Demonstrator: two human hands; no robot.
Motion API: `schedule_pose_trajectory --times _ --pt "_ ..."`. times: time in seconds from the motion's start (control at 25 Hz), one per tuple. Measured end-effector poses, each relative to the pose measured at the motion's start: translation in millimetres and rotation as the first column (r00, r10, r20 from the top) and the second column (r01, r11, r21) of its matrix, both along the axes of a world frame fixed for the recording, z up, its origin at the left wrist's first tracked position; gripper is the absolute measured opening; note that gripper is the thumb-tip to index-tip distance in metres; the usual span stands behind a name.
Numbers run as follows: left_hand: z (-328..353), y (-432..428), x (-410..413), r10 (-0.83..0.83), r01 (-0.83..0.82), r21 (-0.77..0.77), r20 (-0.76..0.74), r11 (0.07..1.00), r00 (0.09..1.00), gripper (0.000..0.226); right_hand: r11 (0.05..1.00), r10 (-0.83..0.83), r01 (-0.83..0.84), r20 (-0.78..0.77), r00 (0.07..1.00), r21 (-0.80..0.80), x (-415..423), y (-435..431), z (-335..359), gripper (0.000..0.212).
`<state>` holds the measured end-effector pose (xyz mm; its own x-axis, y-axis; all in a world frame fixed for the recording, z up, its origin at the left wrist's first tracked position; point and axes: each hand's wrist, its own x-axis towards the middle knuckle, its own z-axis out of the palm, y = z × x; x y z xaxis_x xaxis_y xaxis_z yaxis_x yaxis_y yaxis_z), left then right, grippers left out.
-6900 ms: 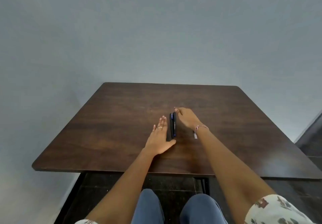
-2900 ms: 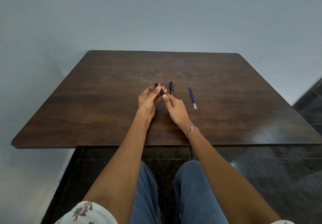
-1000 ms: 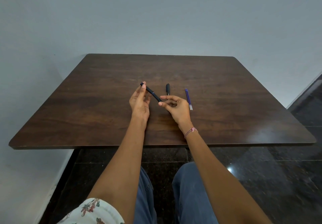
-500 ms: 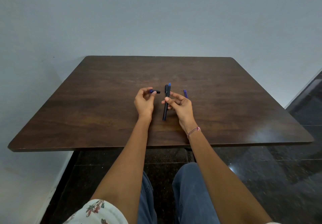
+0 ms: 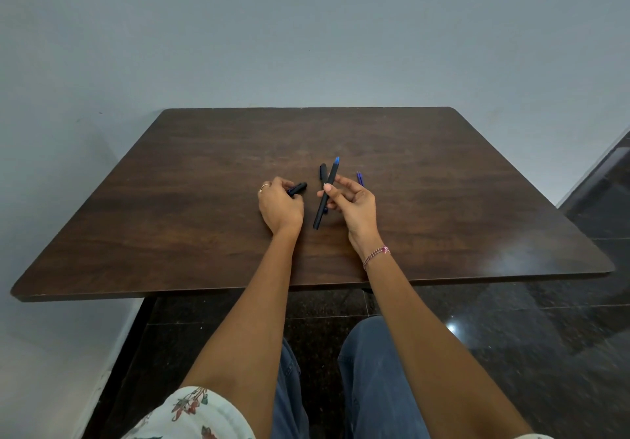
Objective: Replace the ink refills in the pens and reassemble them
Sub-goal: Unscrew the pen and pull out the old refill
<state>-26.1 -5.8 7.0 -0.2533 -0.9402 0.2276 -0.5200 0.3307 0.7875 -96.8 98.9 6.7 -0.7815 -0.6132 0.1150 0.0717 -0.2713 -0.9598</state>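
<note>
My right hand [image 5: 354,207] pinches a long black pen barrel [image 5: 323,206] with a blue tip pointing away from me, held tilted above the table. My left hand [image 5: 280,206] is closed around a short black pen piece [image 5: 298,188] that sticks out past the fingers. A second black pen [image 5: 322,174] lies on the table just behind the held barrel. A loose blue refill [image 5: 359,178] lies to the right, mostly hidden behind my right fingers.
The dark wooden table [image 5: 211,234] stands against a plain grey wall. Its near edge runs above my knees. A glossy dark tiled floor [image 5: 511,329] lies below and to the right.
Over the last second the short piece came off the barrel into my left hand. My hands have drifted slightly further apart, and the barrel stays tilted in my right hand.
</note>
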Motion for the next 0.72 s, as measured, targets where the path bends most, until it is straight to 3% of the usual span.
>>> schedule_pose_trajectory --times 0.28,0.4,0.48,0.56,0.72 --pt "-1.2 -4.4 1.5 0.070 -0.071 0.004 0.055 0.997 0.996 0.037 0.998 -0.028 0.030 -0.047 0.999 0.049 1.0 -3.6 -4.1 0.035" --pt "2.4 -4.0 3.7 0.099 -0.090 0.054 -0.207 0.995 0.973 0.036 0.994 -0.044 0.052 -0.094 0.995 0.093 1.5 -4.6 -3.4 0.033" --pt "4.8 -1.5 5.6 0.020 0.064 0.149 -0.502 0.987 0.865 0.028 0.992 -0.009 0.026 -0.135 0.991 0.122 1.5 -4.5 -3.7 0.028" --pt "7.7 2.6 9.9 -0.084 0.323 0.217 -0.699 0.921 0.710 0.025 0.985 0.045 -0.011 -0.195 0.980 0.171 1.4 -4.6 -5.6 0.030" --pt "9.7 0.5 22.0 -0.228 0.629 0.230 -0.796 0.743 0.560 0.026 0.957 0.131 -0.024 -0.356 0.925 0.289 3.9 -5.1 -7.4 0.032"
